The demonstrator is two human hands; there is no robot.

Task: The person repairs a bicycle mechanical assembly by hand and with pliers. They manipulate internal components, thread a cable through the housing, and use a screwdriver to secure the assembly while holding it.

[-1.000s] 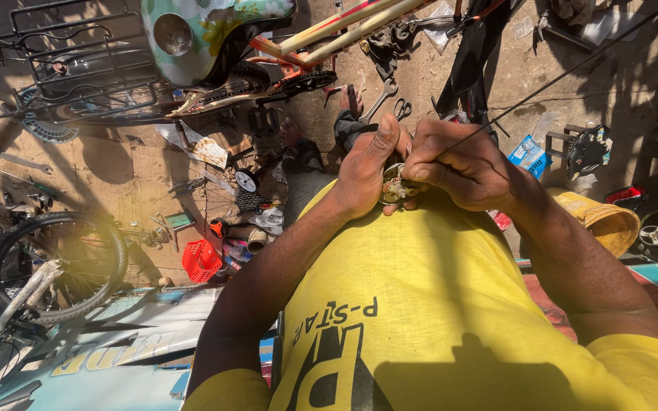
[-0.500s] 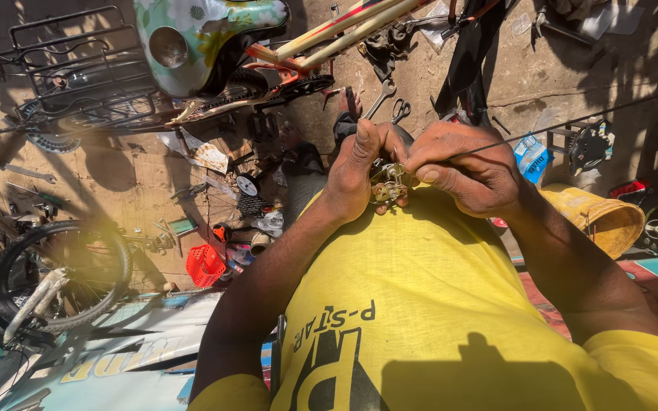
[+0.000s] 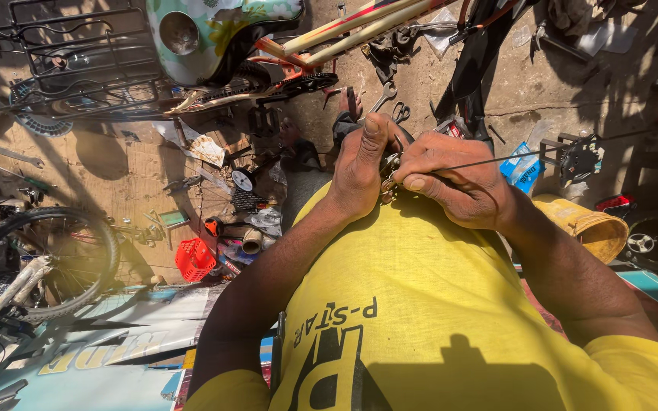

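Head view, steeply down, close

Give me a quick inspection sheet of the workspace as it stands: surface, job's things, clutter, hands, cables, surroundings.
Surface: dusty ground, sunlit, littered.
Job's things: small metal part held between both hands; exact kind too small to tell.
Clutter: spanner, scissors, red basket, blue packet, yellow bucket.
Grippers: left hand and right hand both pinching the part in front of the yellow shirt.
Cables: thin wire running right from the hands.
Surroundings: bicycle wheel, bicycle frame, wire rack.
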